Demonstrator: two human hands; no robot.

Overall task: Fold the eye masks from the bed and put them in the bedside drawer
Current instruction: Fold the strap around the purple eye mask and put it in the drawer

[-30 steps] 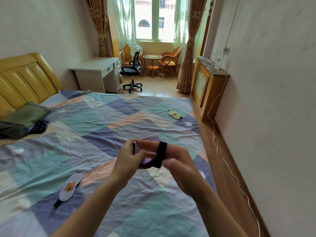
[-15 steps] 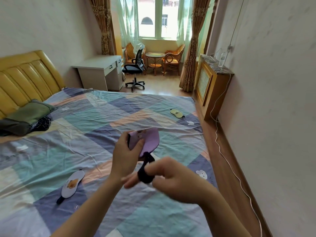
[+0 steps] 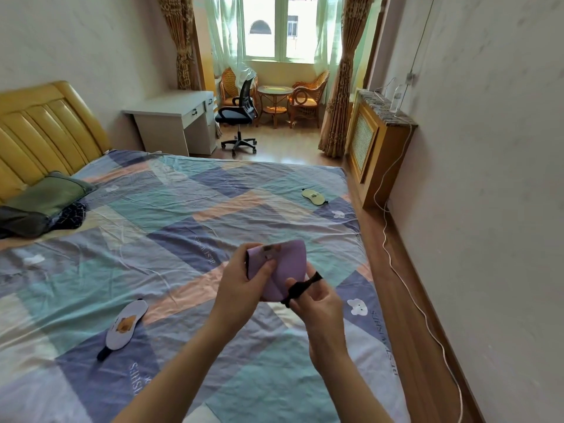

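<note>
A purple eye mask point(image 3: 285, 267), folded in half, is held above the bed. My left hand point(image 3: 244, 282) pinches its folded end between thumb and fingers. My right hand point(image 3: 317, 300) holds the mask's black elastic strap point(image 3: 300, 286), stretched over the fingers at the mask's lower right. A white eye mask point(image 3: 126, 325) with an orange print lies flat on the bed at lower left. A yellow eye mask point(image 3: 313, 197) lies near the bed's far right edge. No bedside drawer is in view.
The bed point(image 3: 171, 233) has a patchwork sheet and a yellow headboard point(image 3: 39, 132). A green pillow point(image 3: 52, 190) and dark clothes lie at left. A white desk point(image 3: 174, 117), office chair point(image 3: 238, 114), wooden cabinet point(image 3: 378, 138) and floor cable point(image 3: 406, 285) stand beyond.
The folded purple mask has come up into plain view in my left hand. My right hand has drawn the black strap down and out to the right.
</note>
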